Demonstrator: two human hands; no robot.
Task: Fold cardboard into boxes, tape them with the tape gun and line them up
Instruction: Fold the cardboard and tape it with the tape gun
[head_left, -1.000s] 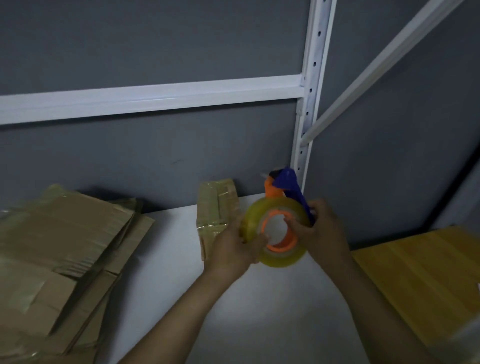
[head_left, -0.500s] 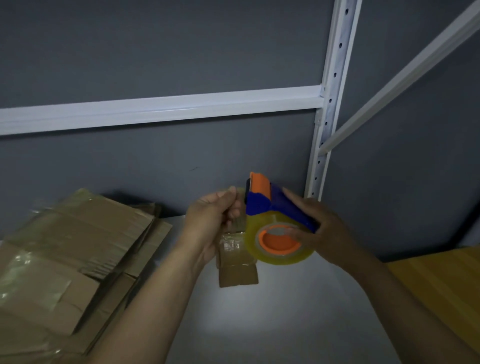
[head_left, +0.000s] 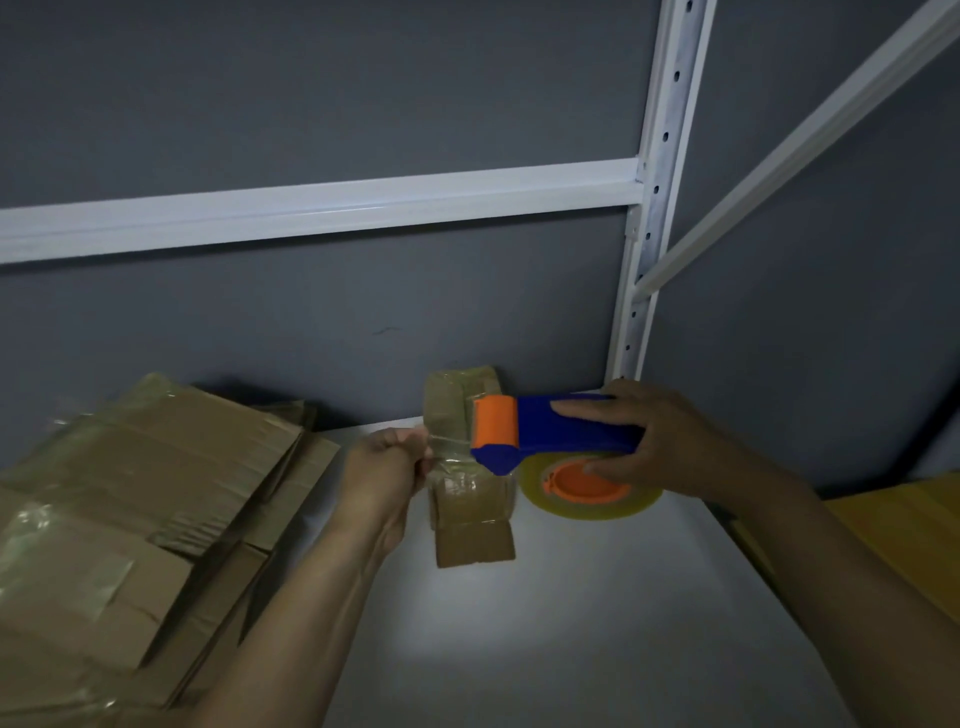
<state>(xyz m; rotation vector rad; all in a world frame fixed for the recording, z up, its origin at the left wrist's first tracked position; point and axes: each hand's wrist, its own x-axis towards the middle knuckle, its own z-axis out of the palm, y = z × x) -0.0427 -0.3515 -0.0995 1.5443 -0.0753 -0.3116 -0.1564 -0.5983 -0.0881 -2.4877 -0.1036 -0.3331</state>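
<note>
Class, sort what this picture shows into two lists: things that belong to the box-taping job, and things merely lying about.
Job in hand: tape gun, gripped by the right hand; tape end, pinched by the left hand; small taped box; stack of flat cardboard.

Lying about: white shelf frame; yellow wooden surface; grey wall.

The left forearm and right forearm show bare from the frame's lower edge upward. The left hand and right hand are bare too.
</note>
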